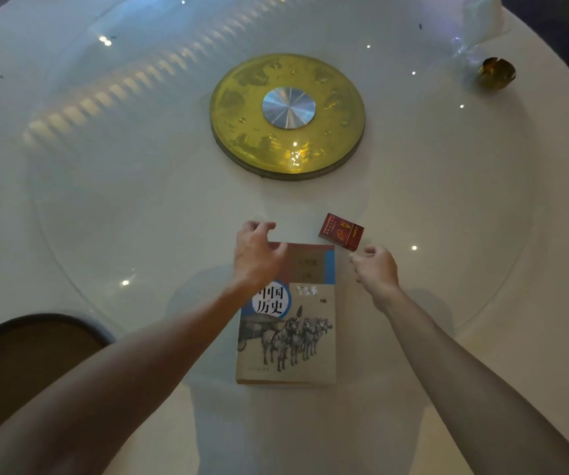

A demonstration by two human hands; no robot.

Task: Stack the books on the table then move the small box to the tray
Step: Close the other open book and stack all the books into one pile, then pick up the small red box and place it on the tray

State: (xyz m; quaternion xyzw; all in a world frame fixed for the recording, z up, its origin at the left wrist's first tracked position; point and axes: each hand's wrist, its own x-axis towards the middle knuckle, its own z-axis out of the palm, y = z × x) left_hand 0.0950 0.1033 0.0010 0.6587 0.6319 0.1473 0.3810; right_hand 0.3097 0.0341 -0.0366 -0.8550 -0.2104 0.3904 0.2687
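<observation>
A stack of books (pixel 297 337) lies near the front of the round white table (pixel 105 200); the top cover shows horses and a chariot. My left hand (pixel 255 255) hovers over the stack's far left corner, fingers spread and holding nothing. A small red box (pixel 341 232) rests on the glass just beyond the stack's far right corner. My right hand (pixel 375 269) is just in front of the box, fingers curled loosely, not touching it. The round glass tray (pixel 464 286) covers the table's middle.
A gold disc with a silver hub (pixel 288 114) sits at the tray's centre. A small amber glass object (pixel 495 73) and clear wrapping (pixel 478 29) stand at the far right. A dark chair back (pixel 33 358) is at the near left.
</observation>
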